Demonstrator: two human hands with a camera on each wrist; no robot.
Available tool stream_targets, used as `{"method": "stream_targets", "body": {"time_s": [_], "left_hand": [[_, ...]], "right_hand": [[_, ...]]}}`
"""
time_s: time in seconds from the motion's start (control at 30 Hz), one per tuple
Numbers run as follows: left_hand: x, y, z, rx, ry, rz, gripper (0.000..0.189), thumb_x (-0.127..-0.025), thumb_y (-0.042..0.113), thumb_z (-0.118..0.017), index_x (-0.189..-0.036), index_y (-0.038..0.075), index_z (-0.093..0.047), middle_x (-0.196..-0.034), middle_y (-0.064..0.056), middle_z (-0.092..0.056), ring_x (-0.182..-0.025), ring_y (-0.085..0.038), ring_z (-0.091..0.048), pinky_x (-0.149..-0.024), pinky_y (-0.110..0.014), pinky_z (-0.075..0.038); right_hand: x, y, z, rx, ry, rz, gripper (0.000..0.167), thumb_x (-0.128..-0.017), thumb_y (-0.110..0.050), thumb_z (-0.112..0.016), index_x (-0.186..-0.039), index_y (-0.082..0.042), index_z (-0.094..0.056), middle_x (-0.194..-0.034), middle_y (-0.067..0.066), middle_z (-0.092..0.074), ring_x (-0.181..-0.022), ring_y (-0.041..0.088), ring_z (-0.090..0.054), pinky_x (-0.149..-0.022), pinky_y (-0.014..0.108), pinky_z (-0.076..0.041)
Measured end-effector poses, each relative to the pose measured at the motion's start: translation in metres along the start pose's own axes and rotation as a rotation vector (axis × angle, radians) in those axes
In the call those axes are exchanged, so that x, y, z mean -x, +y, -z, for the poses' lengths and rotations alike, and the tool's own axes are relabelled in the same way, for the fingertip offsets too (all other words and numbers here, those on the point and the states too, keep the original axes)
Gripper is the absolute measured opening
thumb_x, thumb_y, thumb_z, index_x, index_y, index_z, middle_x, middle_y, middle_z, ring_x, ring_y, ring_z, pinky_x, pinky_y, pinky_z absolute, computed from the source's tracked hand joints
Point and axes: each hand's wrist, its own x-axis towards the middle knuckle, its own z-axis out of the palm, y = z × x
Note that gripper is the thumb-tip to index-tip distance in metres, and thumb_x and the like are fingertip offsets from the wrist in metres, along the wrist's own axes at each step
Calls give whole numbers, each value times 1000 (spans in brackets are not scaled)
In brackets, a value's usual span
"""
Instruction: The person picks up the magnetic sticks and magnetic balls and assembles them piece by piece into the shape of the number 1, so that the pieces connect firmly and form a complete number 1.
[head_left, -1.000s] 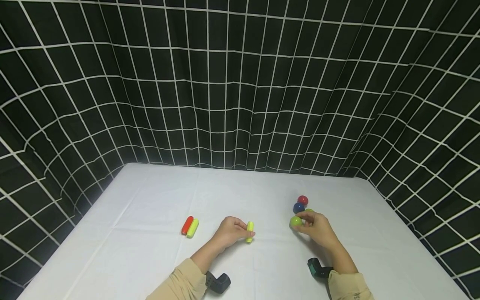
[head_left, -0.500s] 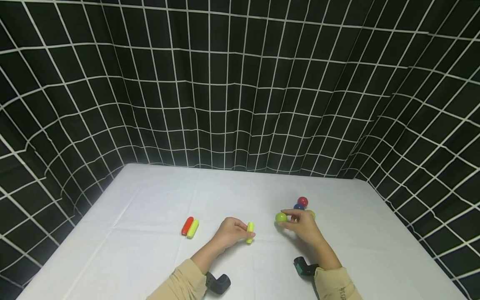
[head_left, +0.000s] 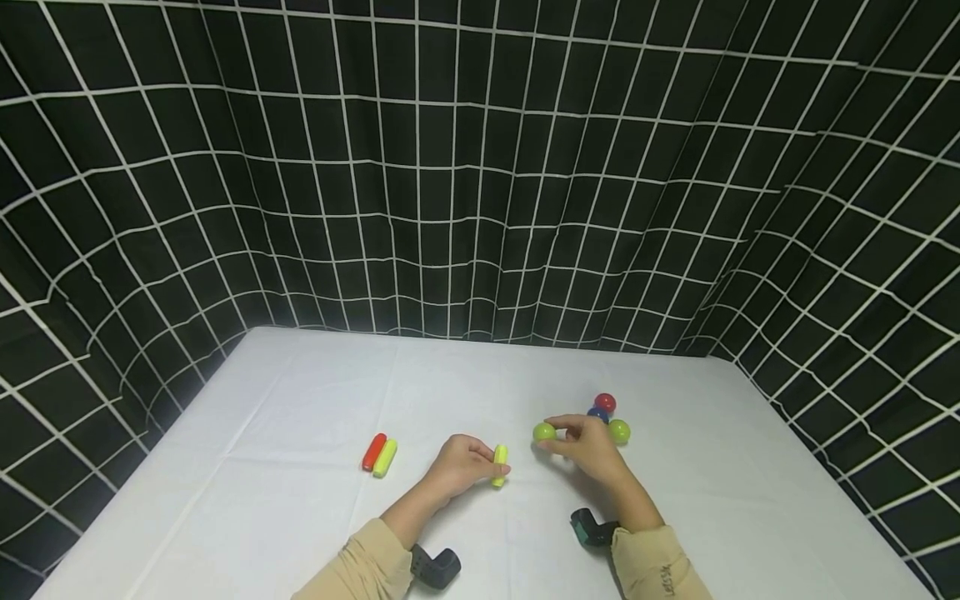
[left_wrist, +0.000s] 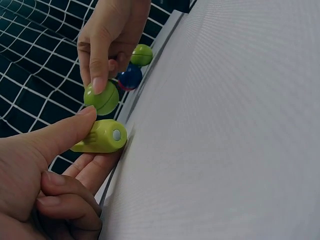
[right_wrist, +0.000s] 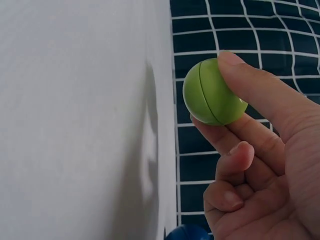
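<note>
My left hand [head_left: 459, 463] pinches a short yellow rod [head_left: 500, 465] between thumb and fingers, over the middle of the table. A round silvery spot [left_wrist: 116, 135] shows on the rod's end in the left wrist view. To its right, my right hand [head_left: 588, 450] holds a glossy green ball [head_left: 544, 432] by thumb and fingertips. A seam line runs round this ball [right_wrist: 209, 95] in the right wrist view. In the head view the ball is a short way beyond and to the right of the rod, with a gap between them.
A red rod [head_left: 374, 452] and another yellow rod [head_left: 386, 458] lie side by side at the left. Behind my right hand sit a red ball [head_left: 605, 403], a partly hidden blue ball [head_left: 597, 413] and a second green ball [head_left: 619, 432]. A white cloth covers the table [head_left: 315, 375].
My right hand has carried the green ball leftward from beside the other balls toward the yellow rod. The second green ball now shows fully. My left hand has stayed still.
</note>
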Motion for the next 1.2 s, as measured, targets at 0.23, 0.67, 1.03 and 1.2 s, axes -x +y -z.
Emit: {"method": "stream_targets", "body": {"time_s": [0.23,0.67,1.03,1.2], "left_hand": [[0,0,0,-5,-5,8,26,-71,23,-79,-80,2,-66,-68,-4,-67,-62,-12,-59,-59,-23,-46],[-2,-1,0,-8,-9,3,27,-71,22,-79,-81,1,-66,-69,-5,-68,-64,-12,-59,-61,-24,-46],[-3,-1,-1,0,-5,-2,25,-72,21,-78,-81,1,-66,-70,-5,-68,-65,-11,-58,-60,-23,-45],[-3,-2,0,8,-6,-4,26,-73,22,-77,-82,0,-66,-71,-6,-69,-66,-11,-59,-61,-23,-46]], "right_hand": [[-3,-5,-6,-5,-5,9,40,-68,-22,-82,-102,-4,-70,-92,8,-68,-70,11,-45,-55,19,-37],[-9,-19,-17,-84,-45,54,39,-69,-22,-82,-102,-5,-70,-68,2,-54,-61,11,-40,-51,19,-32],[-11,-30,-27,-127,-70,64,37,-70,-19,-81,-102,-5,-70,-59,-2,-44,-56,9,-39,-47,19,-30],[-13,-32,-31,-122,-73,75,36,-70,-19,-81,-102,-5,-70,-59,-2,-46,-56,9,-40,-47,18,-31]]}}
